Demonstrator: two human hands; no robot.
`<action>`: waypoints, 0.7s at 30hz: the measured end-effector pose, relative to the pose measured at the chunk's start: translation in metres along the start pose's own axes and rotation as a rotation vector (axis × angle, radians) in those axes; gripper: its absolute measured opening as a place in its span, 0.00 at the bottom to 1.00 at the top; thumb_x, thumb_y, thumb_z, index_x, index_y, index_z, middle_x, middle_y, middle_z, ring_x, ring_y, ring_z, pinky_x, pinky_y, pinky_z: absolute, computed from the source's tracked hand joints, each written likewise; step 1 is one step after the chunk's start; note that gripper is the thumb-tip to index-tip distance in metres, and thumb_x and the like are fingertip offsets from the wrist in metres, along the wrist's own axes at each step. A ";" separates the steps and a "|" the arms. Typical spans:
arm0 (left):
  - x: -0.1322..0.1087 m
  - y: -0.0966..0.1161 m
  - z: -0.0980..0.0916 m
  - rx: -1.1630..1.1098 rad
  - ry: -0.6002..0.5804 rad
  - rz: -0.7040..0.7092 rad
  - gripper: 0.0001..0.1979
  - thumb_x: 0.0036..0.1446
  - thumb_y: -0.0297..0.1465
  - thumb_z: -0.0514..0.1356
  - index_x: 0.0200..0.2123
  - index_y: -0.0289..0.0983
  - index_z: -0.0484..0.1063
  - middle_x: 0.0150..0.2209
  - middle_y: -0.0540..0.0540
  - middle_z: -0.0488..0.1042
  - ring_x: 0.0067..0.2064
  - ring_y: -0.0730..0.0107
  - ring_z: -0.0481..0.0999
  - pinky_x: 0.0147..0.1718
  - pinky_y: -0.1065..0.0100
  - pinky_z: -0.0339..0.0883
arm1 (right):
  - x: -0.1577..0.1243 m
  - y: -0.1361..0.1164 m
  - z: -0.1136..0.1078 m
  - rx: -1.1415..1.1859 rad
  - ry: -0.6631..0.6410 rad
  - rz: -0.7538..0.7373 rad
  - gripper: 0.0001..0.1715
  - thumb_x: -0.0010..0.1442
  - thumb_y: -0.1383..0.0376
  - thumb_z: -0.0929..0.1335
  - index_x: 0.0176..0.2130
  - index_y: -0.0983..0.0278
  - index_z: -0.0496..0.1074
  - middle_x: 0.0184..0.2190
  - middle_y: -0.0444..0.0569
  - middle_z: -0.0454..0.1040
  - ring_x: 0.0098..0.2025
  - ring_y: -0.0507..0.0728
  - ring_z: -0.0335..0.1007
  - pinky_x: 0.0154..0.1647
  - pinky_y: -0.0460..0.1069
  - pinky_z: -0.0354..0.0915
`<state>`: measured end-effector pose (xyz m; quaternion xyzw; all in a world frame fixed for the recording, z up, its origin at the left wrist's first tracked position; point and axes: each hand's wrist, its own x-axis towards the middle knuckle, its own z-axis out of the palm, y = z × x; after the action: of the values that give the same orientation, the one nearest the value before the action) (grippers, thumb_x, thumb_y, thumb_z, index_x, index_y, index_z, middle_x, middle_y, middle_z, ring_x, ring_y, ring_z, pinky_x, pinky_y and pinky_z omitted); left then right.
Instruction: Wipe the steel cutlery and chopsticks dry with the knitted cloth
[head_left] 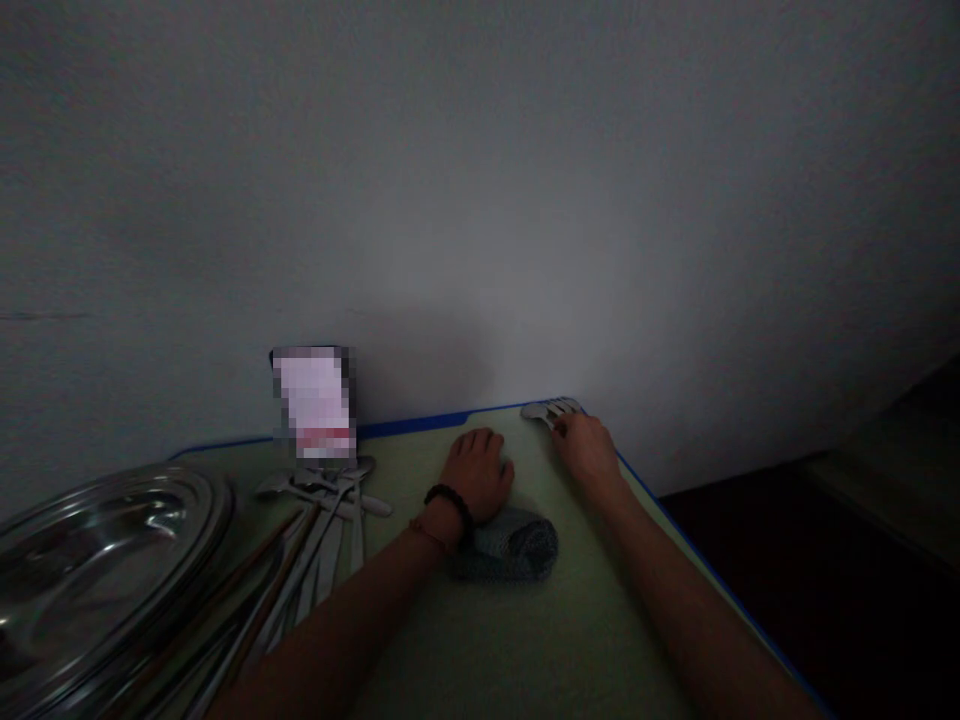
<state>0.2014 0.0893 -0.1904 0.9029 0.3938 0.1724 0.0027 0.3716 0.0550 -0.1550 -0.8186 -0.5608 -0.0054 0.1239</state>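
Note:
My left hand (480, 472) rests on the pale green tabletop (525, 640) with its fingers curled under, the heel of the hand lying on a grey knitted cloth (517, 545). A dark bead bracelet circles that wrist. My right hand (585, 450) reaches to the far right corner, its fingers on the handles of a few forks (551, 408) that lie flat there. The scene is dim, so I cannot see whether the fingers close around the forks.
A pile of spoons and other cutlery (322, 520) lies at the left, beside a large shiny steel tray (97, 560). A blurred-out card (313, 402) stands against the white wall. The table's blue-trimmed right edge (697, 560) drops off to a dark floor.

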 end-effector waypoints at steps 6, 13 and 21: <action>0.000 0.000 0.001 -0.008 0.006 -0.004 0.16 0.59 0.34 0.50 0.47 0.33 0.64 0.50 0.38 0.66 0.52 0.56 0.63 0.54 0.57 0.53 | -0.001 -0.002 -0.003 -0.034 0.000 0.023 0.18 0.59 0.64 0.59 0.39 0.65 0.75 0.39 0.57 0.76 0.42 0.60 0.71 0.39 0.50 0.62; 0.000 0.000 -0.001 -0.019 0.004 -0.003 0.16 0.59 0.33 0.50 0.48 0.33 0.64 0.50 0.38 0.66 0.53 0.56 0.62 0.54 0.57 0.53 | -0.002 0.000 0.001 -0.064 0.030 0.008 0.19 0.60 0.64 0.58 0.38 0.64 0.75 0.39 0.57 0.75 0.40 0.60 0.72 0.37 0.50 0.63; 0.000 0.001 0.000 -0.025 0.004 -0.011 0.15 0.59 0.33 0.50 0.47 0.34 0.65 0.49 0.38 0.67 0.52 0.56 0.63 0.54 0.56 0.54 | 0.000 0.002 0.002 -0.076 0.025 0.016 0.19 0.59 0.63 0.58 0.38 0.64 0.76 0.40 0.57 0.75 0.41 0.60 0.71 0.38 0.50 0.63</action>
<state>0.2019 0.0890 -0.1901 0.9002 0.3967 0.1789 0.0142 0.3728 0.0550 -0.1570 -0.8270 -0.5521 -0.0359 0.0997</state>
